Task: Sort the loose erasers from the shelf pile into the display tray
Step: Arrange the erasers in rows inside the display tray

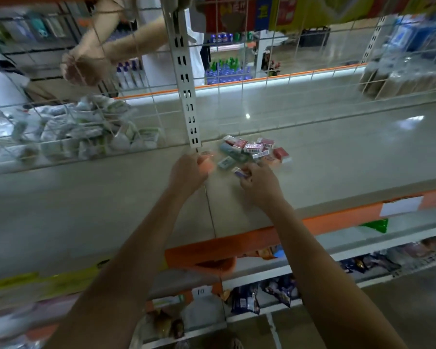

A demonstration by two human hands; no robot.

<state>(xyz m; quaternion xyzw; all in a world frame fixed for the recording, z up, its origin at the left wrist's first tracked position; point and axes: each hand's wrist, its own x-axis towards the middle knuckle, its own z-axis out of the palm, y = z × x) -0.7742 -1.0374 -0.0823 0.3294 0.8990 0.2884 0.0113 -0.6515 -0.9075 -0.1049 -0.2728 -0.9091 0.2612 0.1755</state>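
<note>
A small pile of loose erasers (252,149) in red, teal and white sleeves lies on the pale shelf (337,159) against the wire back grid. My left hand (188,173) is at the pile's left edge, fingers closed around an orange eraser (207,165). My right hand (258,183) is just below the pile and pinches a purple-sleeved eraser (240,172). No display tray is in view.
A white slotted upright (186,79) stands directly behind my left hand. Packets in white wrappers (86,129) are heaped behind the grid at left. Another person's arm (106,54) reaches in beyond the grid. Lower shelves with snack bags (262,295) sit beneath the orange shelf edge.
</note>
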